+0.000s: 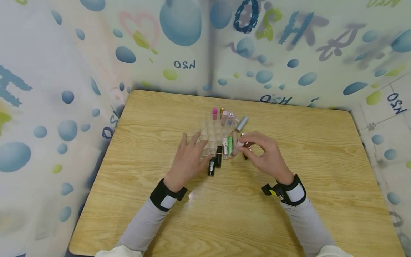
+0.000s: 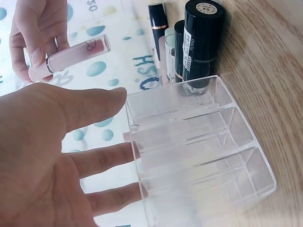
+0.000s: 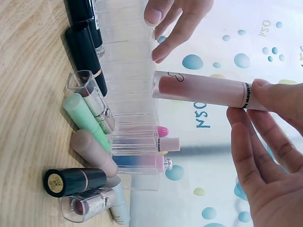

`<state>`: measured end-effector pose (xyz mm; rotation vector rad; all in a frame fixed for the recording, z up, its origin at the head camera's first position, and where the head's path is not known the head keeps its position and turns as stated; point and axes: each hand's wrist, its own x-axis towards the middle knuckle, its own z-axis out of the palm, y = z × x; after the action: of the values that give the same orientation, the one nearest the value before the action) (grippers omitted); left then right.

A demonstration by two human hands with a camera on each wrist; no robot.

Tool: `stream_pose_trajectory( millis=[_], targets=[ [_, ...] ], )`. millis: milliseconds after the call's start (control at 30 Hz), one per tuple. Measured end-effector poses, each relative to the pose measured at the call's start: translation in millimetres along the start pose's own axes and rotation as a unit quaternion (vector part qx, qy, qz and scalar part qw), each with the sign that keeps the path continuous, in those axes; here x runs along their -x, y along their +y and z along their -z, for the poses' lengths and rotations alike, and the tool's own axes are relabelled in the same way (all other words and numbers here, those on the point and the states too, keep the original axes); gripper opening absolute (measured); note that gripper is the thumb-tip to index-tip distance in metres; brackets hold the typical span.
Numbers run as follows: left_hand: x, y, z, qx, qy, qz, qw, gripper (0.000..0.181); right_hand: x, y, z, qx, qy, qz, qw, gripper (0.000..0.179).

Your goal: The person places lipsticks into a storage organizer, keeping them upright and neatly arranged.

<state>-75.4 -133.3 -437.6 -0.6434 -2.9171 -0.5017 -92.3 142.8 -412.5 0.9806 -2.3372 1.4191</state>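
Observation:
Between thumb and fingers, my right hand (image 1: 269,155) pinches a pale pink lip gloss tube (image 3: 203,90) by its cap end. The tube is held above the table, its clear end pointing toward the organizer. My left hand (image 1: 187,159) is at the left side of the clear compartmented organizer (image 2: 246,135), its thumb and fingers spread and fairly straight along the rim. Several tubes, among them a bright pink one (image 1: 214,113), stand in the organizer's far compartments. The near compartments seen in the left wrist view hold nothing.
Beside the organizer lie black lipsticks (image 3: 83,59), a clear-capped tube (image 3: 90,97), a green tube (image 3: 85,118), a taupe tube (image 3: 92,151), another black lipstick (image 3: 73,182) and a silver tube (image 1: 242,124). The wooden table (image 1: 154,117) meets a patterned backdrop (image 1: 192,75).

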Motion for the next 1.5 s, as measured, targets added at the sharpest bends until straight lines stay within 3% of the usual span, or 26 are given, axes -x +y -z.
stream_pose_trajectory(
  millis=[200, 533, 867, 1167, 1367, 1500],
  targets=[
    [-1.1, -0.5, -1.0, -0.019, 0.001, -0.010, 0.9998, 0.050, -11.3, 3.4, 3.0, 0.033, -0.004, 0.010, 0.9994, 0.029],
    [-1.0, -0.5, -0.9, -0.038, -0.009, -0.012, 0.9992, 0.053, -33.7, 17.4, 5.2, 0.023, 0.024, 0.031, 0.9990, 0.029],
    [-0.6, -0.6, 1.1, -0.048, -0.012, -0.016, 0.9986, 0.052, -50.8, 26.8, 9.0, 0.032, 0.046, 0.010, 0.9984, 0.022],
    [0.2, -0.3, 2.3, -0.047, -0.008, -0.018, 0.9987, 0.052, -61.3, 34.0, 6.9, 0.055, 0.066, 0.016, 0.9962, 0.019],
    [0.3, -0.5, 1.0, -0.029, 0.001, -0.021, 0.9994, 0.051, -71.3, 26.6, 4.7, 0.062, 0.080, 0.037, 0.9942, 0.017],
    [0.4, -0.4, 0.4, -0.025, -0.005, -0.014, 0.9996, 0.051, -77.8, 17.1, 3.6, 0.064, 0.083, 0.031, 0.9940, 0.017]
  ],
)
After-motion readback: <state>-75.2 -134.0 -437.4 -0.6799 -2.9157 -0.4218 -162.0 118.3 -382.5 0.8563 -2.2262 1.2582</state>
